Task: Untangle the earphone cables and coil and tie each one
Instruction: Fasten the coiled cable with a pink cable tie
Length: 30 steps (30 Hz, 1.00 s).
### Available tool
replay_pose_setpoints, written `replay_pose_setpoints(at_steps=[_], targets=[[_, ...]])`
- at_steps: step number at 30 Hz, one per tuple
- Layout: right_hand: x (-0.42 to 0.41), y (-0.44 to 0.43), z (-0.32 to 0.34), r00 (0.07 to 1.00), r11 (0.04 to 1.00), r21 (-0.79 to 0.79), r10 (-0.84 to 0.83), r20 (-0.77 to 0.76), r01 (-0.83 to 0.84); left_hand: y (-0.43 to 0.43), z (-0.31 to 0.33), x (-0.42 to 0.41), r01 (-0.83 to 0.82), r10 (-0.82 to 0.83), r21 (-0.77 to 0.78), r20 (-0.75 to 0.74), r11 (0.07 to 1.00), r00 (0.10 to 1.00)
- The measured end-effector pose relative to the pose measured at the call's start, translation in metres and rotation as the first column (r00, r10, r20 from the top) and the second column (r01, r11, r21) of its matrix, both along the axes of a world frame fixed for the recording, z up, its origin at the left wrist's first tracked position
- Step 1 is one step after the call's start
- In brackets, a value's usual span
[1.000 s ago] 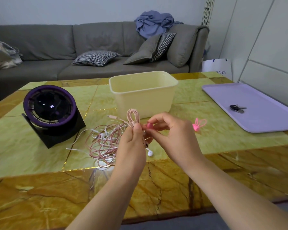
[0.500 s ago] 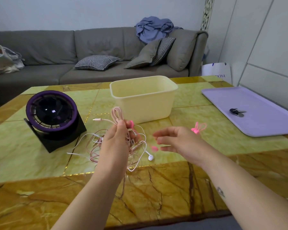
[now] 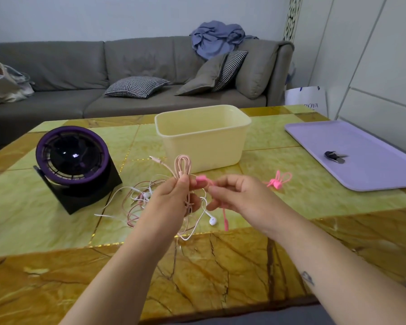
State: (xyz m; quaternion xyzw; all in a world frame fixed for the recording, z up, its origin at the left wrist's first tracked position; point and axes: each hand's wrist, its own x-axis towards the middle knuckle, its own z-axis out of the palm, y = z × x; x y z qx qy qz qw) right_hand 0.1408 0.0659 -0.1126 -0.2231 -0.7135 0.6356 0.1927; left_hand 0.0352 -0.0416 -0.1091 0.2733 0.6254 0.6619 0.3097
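My left hand (image 3: 171, 198) grips a folded bundle of pale pink earphone cable (image 3: 182, 165), its loops sticking up above my fingers. From it, pink and white cables (image 3: 136, 200) trail in a tangle onto the table, with a white earbud (image 3: 212, 221) dangling below. My right hand (image 3: 234, 195) pinches a pink cable tie (image 3: 203, 179) right beside the bundle; the tie's tail (image 3: 225, 220) hangs down under my hand. More pink ties (image 3: 278, 180) lie on the table to the right.
A cream plastic bin (image 3: 203, 137) stands just behind my hands. A purple and black desk fan (image 3: 73, 158) sits at the left. A lilac tray (image 3: 361, 156) with keys (image 3: 334, 156) is at the right. A grey sofa (image 3: 138, 73) runs along the back.
My right hand, which had drawn away to the right open, has come back to the bundle and now pinches the pink tie. My left hand kept hold of the cable and rose slightly.
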Motion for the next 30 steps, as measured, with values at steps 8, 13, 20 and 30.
replay_pose_setpoints(at_steps=[8,13,20,30], targets=[[-0.003,-0.027,0.005,0.997,0.895,0.443,-0.040,-0.060,0.063,0.001,-0.015,0.008,0.284,-0.395,-0.391,-0.239,0.875,0.887],[-0.004,-0.017,-0.006,0.993,0.830,0.558,-0.079,0.094,0.013,0.002,-0.009,0.010,0.297,-0.329,-0.339,-0.040,0.893,0.943],[-0.003,-0.016,-0.007,0.992,0.751,0.661,-0.073,0.107,-0.016,0.006,-0.007,0.010,0.344,-0.307,-0.041,0.361,0.938,0.880],[0.000,-0.013,-0.008,0.986,0.810,0.568,-0.065,-0.154,0.143,0.014,-0.012,0.003,0.050,-0.104,0.142,0.404,0.989,0.909]])
